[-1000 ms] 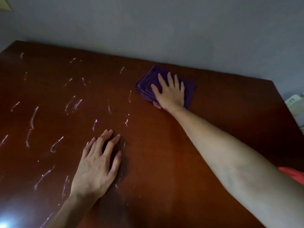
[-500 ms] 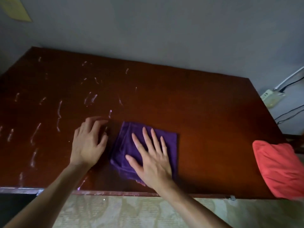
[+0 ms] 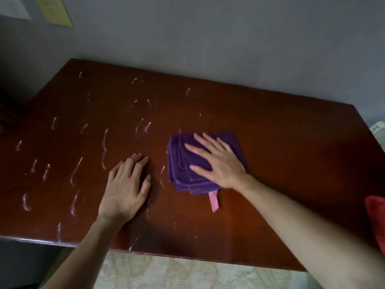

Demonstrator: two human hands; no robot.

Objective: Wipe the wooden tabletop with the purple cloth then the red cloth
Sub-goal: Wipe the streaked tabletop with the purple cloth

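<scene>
Since half a second ago the purple cloth (image 3: 205, 163) has slid away from the near edge, toward mid-table (image 3: 281, 163). Right hand (image 3: 220, 163) lies flat on it, fingers spread, pressing, not gripping. Left hand (image 3: 127, 188) rests palm-down on bare wood, holding nothing, white streaks (image 3: 76, 170) beside it. Red cloth (image 3: 376, 220) peeks in far right.
</scene>
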